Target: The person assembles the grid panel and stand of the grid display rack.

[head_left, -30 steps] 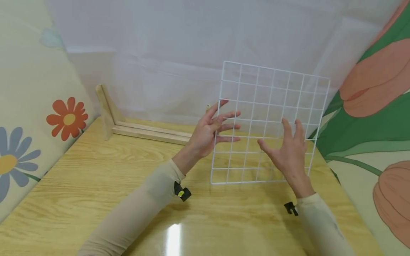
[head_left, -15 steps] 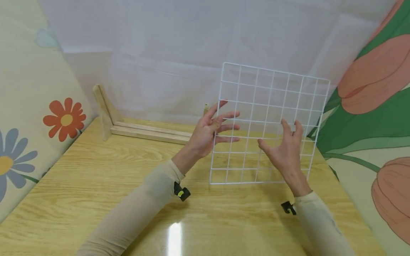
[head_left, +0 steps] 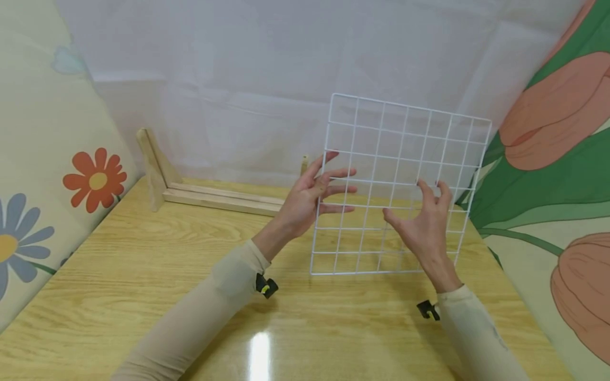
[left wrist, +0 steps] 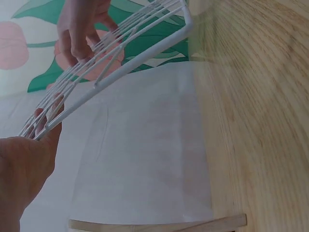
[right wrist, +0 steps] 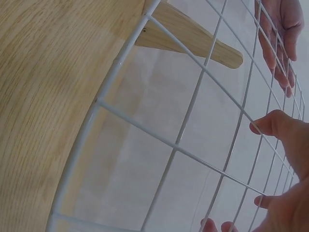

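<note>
A white wire grid panel stands tilted up over the right part of the table, its lower edge close over the wood. My left hand holds its left edge, the thumb in front and the spread fingers behind the wires; the left wrist view shows this edge between thumb and fingers of the left hand. My right hand grips the mesh right of its middle, thumb and fingers spread apart. In the right wrist view, the thumb of the right hand lies against a wire, with several fingertips at the mesh.
Behind my left hand, a wooden stand with upright ends lies along the back of the wooden table. One upright shows through the mesh in the right wrist view. White cloth hangs behind; flowered panels flank the table.
Both hands keep their hold, and the grid panel stays almost where it was, its lower left corner slightly further left. The head view has shifted a little.
</note>
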`<action>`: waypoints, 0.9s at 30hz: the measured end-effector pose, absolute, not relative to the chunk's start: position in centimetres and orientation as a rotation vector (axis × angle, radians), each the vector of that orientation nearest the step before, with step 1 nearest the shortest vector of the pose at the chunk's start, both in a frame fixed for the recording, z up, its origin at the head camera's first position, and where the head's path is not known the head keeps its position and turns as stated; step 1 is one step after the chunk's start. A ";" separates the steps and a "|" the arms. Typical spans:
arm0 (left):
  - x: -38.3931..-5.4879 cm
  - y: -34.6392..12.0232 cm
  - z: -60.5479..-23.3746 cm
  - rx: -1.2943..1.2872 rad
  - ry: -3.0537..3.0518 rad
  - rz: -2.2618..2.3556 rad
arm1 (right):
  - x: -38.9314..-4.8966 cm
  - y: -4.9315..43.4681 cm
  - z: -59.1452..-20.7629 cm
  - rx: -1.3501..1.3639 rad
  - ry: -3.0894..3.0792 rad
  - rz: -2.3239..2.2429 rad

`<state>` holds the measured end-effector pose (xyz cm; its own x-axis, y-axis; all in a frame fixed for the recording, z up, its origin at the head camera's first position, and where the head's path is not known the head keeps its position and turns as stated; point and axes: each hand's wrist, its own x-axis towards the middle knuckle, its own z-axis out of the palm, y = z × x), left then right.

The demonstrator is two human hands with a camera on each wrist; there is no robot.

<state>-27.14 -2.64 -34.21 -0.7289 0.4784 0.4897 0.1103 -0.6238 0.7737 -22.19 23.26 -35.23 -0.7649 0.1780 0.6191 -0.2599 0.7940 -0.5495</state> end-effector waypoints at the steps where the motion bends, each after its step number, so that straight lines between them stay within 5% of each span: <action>1: -27.1 -2.7 -34.2 1.037 1.250 2.429 | -22.2 23.3 -35.2 0.058 -2.292 0.832; 12: -27.1 -4.8 -33.3 1.082 1.719 2.337 | -21.9 24.2 -34.0 0.034 -2.198 0.848; 27: -26.9 -15.2 -30.7 1.122 2.883 2.213 | -20.9 25.4 -32.0 -0.042 -2.173 0.906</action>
